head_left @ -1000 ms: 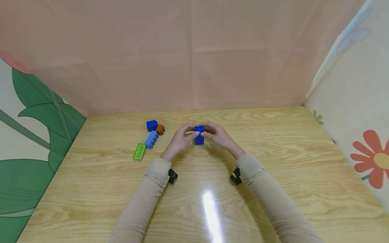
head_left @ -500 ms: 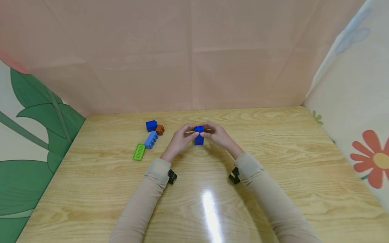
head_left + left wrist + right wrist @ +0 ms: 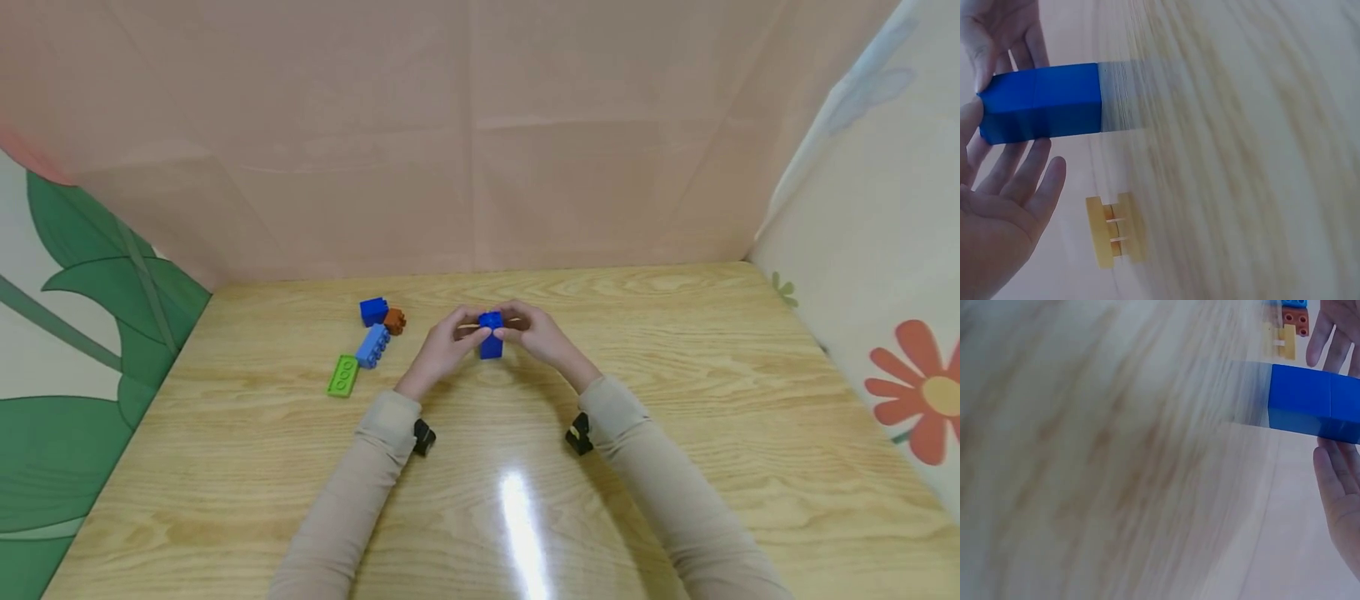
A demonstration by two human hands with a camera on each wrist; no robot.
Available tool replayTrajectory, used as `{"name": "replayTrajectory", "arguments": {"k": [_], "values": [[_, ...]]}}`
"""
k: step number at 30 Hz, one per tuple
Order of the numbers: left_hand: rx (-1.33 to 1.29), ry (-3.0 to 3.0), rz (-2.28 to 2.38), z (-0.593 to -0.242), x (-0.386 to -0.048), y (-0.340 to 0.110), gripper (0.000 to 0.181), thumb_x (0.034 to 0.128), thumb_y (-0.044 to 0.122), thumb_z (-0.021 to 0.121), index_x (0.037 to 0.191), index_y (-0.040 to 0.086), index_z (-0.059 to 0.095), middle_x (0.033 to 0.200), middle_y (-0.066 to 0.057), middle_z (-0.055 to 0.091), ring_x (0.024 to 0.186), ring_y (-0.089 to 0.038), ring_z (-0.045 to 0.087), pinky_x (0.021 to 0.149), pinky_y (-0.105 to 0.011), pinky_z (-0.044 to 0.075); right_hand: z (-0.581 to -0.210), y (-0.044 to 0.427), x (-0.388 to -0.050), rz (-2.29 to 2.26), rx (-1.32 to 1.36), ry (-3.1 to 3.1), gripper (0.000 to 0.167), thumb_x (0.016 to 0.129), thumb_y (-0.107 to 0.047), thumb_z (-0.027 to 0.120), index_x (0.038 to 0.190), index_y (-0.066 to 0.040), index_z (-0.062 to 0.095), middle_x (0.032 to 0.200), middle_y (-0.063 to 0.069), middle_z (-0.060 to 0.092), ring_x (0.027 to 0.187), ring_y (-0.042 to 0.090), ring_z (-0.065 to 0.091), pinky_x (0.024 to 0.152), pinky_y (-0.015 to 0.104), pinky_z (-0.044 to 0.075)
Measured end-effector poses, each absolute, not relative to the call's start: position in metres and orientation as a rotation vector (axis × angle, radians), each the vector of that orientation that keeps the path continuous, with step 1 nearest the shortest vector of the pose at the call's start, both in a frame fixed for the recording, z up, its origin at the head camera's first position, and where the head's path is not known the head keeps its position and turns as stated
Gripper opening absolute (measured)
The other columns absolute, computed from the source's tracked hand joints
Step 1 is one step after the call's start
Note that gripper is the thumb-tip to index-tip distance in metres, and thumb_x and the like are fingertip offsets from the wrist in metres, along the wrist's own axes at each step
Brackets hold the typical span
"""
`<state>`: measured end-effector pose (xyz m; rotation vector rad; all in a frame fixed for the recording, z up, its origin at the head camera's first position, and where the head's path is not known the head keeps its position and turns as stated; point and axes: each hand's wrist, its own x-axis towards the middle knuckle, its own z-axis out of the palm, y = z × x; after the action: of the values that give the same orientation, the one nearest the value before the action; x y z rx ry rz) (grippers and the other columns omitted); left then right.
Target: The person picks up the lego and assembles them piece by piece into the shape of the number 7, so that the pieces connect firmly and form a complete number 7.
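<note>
Two blue toy building bricks (image 3: 491, 335), one on top of the other, stand upright on the wooden table. My left hand (image 3: 444, 342) holds the upper brick from the left, its thumb on the near side. From the right, my right hand (image 3: 538, 335) grips the same brick, thumb tip close to the other thumb. In the left wrist view the seam between the blue bricks (image 3: 1041, 103) shows, and their lower end meets the table. The right wrist view has the stack (image 3: 1313, 400) at its right edge, with fingers on both sides.
Left of the hands lie another blue brick (image 3: 373, 312), a brown-orange brick (image 3: 394, 321), a light blue brick (image 3: 372, 346) and a flat green brick (image 3: 343, 376). A yellow piece (image 3: 1105, 231) stands beyond the left hand, hidden in the head view. A pink cloth backdrop (image 3: 480, 167) rises behind the table.
</note>
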<state>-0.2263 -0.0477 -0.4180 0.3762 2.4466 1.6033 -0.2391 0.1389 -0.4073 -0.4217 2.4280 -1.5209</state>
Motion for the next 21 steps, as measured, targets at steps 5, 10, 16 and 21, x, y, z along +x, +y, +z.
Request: {"name": "replayTrajectory", "arguments": {"k": [5, 10, 16, 21], "values": [[0.378, 2.430, 1.598, -0.4181, -0.2273, -0.0481, 0.041, 0.0955, 0.037, 0.055, 0.132, 0.018, 0.052, 0.136, -0.008, 0.055, 0.125, -0.028, 0.055, 0.099, -0.043, 0.051, -0.4084, 0.1400, -0.2400, -1.506, -0.423, 2.446, 0.035, 0.095, -0.014, 0.059, 0.127, -0.002, 0.053, 0.130, 0.020, 0.057, 0.124, 0.039, 0.053, 0.103, 0.050, 0.047], [0.396, 2.453, 1.573, -0.4175, -0.2273, -0.0478, 0.042, 0.0960, 0.038, 0.054, 0.133, 0.018, 0.051, 0.136, -0.008, 0.055, 0.125, -0.028, 0.054, 0.101, -0.044, 0.050, -0.4060, 0.1402, -0.2399, -1.489, -0.428, 2.439, 0.034, 0.096, -0.014, 0.057, 0.127, -0.002, 0.052, 0.130, 0.021, 0.056, 0.125, 0.040, 0.052, 0.103, 0.051, 0.046], [0.408, 2.520, 1.513, -0.4157, -0.2256, -0.0460, 0.044, 0.0971, 0.038, 0.053, 0.135, 0.016, 0.050, 0.137, -0.009, 0.054, 0.126, -0.027, 0.053, 0.103, -0.044, 0.048, -0.4050, 0.1385, -0.2411, -1.528, -0.445, 2.414, 0.033, 0.095, -0.008, 0.057, 0.125, 0.004, 0.051, 0.129, 0.025, 0.055, 0.122, 0.043, 0.054, 0.101, 0.052, 0.047], [0.430, 2.545, 1.494, -0.4150, -0.2255, -0.0460, 0.045, 0.0977, 0.034, 0.053, 0.137, 0.012, 0.049, 0.139, -0.009, 0.052, 0.128, -0.027, 0.051, 0.107, -0.044, 0.045, -0.4058, 0.1372, -0.2404, -1.513, -0.467, 2.432, 0.034, 0.095, -0.009, 0.057, 0.126, 0.003, 0.051, 0.128, 0.025, 0.055, 0.123, 0.043, 0.053, 0.103, 0.052, 0.046]]}}
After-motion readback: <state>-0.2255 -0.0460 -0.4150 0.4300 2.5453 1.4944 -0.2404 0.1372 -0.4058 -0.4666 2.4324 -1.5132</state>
